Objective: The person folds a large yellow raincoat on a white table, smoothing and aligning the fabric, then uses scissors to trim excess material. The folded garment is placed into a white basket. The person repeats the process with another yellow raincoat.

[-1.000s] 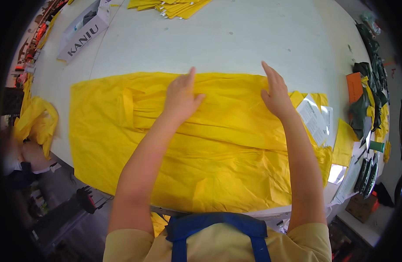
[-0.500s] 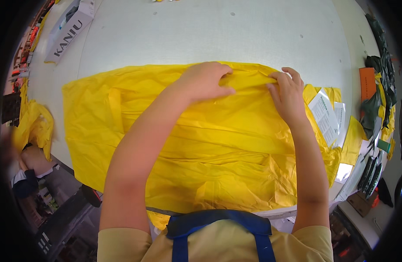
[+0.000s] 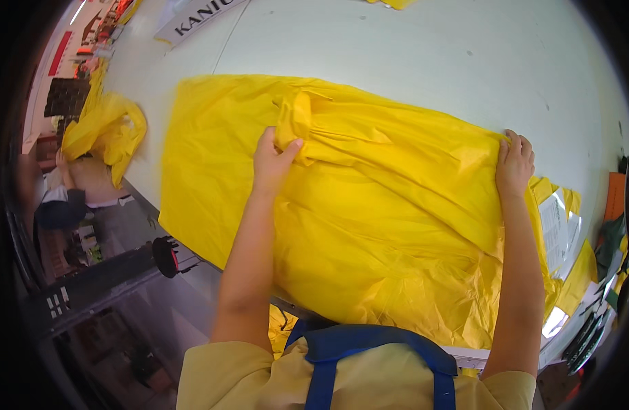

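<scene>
A large yellow garment (image 3: pixel 369 198) of smooth, shiny, creased fabric lies folded across the table in front of me. My left hand (image 3: pixel 273 160) pinches a narrow, sleeve-like end (image 3: pixel 295 123) of it between thumb and fingers, left of the garment's middle. At the far right corner, my right hand (image 3: pixel 514 164) has its fingers bent over the garment's edge, closed on the fabric. Part of the fingers of both hands is hidden by the cloth or by the hands themselves.
The pale table (image 3: pixel 424 61) extends beyond the garment. White printed sheets (image 3: pixel 553 229) lie on yellow fabric at the right, near dark packages (image 3: pixel 591 335). A white box (image 3: pixel 195 20) stands at the far left. Another person (image 3: pixel 61 198) handles yellow fabric (image 3: pixel 109 133) at left.
My left hand has moved left and now grips the sleeve-like end, which has shifted inward. My right hand has moved to the garment's right edge. The view has turned and shifted left.
</scene>
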Motion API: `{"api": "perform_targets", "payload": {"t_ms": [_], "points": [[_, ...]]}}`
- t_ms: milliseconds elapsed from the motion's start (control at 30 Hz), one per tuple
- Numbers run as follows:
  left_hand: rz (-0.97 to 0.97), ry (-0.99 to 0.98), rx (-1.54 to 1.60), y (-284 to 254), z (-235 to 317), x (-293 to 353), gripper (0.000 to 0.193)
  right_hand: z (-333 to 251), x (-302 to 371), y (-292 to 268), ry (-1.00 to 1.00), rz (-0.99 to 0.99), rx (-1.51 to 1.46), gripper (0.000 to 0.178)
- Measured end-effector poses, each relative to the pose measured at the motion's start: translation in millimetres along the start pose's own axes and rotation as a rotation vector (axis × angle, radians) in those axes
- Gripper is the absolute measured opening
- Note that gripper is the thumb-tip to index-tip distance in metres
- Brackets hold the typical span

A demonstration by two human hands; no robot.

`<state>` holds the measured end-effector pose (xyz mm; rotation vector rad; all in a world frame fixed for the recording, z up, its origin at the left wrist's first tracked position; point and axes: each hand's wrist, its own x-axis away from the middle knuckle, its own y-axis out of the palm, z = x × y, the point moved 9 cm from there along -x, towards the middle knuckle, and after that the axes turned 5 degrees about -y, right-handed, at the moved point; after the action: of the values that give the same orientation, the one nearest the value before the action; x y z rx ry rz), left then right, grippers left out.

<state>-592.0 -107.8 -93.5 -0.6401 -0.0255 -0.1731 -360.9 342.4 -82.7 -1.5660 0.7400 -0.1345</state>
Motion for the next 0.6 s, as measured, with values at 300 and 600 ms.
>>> {"api": "perform_targets", "payload": {"t_ms": [300,600], "points": [[-0.193,0.983,0.088,-7,187,179,0.027,-226,86,-70,0.405,-0.588,-2.169,0.064],[-0.946,-0.137,0.696,41,153,184,0.073,-189,130,-98,0.330,-0.673,-2.141,0.060]]}}
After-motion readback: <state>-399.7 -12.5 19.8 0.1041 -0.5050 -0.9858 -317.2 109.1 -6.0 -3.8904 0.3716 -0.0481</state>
